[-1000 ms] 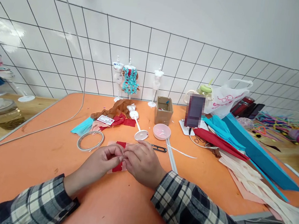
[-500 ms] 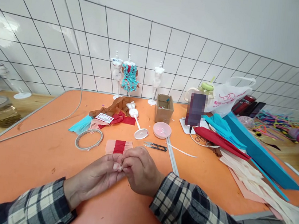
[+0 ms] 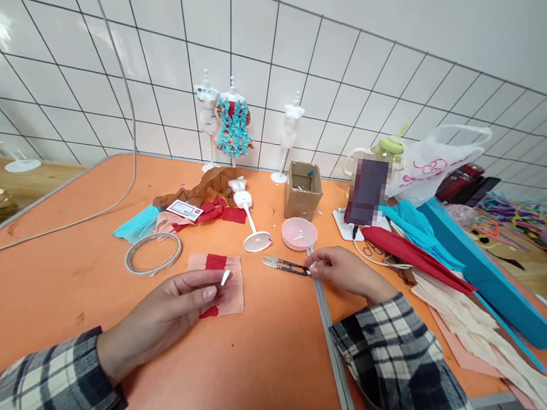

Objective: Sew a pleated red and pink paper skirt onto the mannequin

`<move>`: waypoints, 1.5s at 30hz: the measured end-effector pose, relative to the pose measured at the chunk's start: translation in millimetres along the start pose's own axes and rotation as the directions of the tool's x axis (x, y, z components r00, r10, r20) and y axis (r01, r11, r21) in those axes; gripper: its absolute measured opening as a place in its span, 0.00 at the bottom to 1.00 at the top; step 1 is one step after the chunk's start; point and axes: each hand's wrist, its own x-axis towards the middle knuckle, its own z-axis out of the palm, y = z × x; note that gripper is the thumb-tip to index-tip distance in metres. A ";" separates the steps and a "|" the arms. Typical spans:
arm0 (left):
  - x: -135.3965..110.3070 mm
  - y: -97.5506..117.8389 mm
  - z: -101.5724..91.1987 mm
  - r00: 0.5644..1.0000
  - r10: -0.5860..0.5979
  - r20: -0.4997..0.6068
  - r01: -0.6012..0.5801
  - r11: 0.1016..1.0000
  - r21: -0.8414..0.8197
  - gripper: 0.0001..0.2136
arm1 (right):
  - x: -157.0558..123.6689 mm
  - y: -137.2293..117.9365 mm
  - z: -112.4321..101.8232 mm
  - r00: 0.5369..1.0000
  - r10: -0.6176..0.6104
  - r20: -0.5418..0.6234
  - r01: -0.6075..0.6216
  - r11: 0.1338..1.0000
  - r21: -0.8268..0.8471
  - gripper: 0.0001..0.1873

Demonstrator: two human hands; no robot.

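Note:
My left hand [image 3: 174,306] pinches a small white strip [image 3: 225,278] between thumb and forefinger. Just under those fingers lies a pale pink cloth piece [image 3: 236,297] with a red band [image 3: 216,263] across it. My right hand [image 3: 345,271] reaches over the table with curled fingers, its fingertips at the handle end of the black-handled thread snips [image 3: 290,266]. A bit of white shows at those fingertips, but I cannot make out what it is. The snips lie flat with their blades pointing left.
A roll of tape [image 3: 153,254], fabric scraps [image 3: 205,189] and a tipped white mini mannequin [image 3: 251,219] lie left of centre. Behind stand small mannequins [image 3: 291,127], a cardboard box [image 3: 303,195] and a pink bowl [image 3: 298,235]. Fabric lengths [image 3: 418,258] and a phone [image 3: 369,191] are on the right.
My hands, together before, are now apart. My right hand has moved right and forward to the snips' handle, where a white strip lay. The left still pinches, with the white piece now visible.

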 end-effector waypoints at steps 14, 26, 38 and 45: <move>4.1 -5.4 -8.1 0.982 0.157 -0.107 -0.112 0.935 0.336 0.17 | -1.4 -5.1 4.5 0.938 0.318 -0.139 -0.347 0.860 -0.374 0.15; -6.3 -1.3 10.8 0.962 0.060 0.265 -0.045 0.997 -0.064 0.25 | -21.2 -72.6 66.1 0.373 -0.775 -0.510 0.454 0.632 -0.628 0.04; -9.2 -4.6 9.0 0.924 0.033 0.382 -0.042 0.999 0.015 0.29 | -20.2 -77.3 87.6 0.395 -0.780 -0.485 0.474 0.625 -0.620 0.01; -10.1 -4.7 7.4 0.918 0.004 0.396 -0.095 0.973 0.211 0.30 | -18.7 -84.0 88.4 0.490 -0.685 -0.540 0.551 0.723 -0.417 0.04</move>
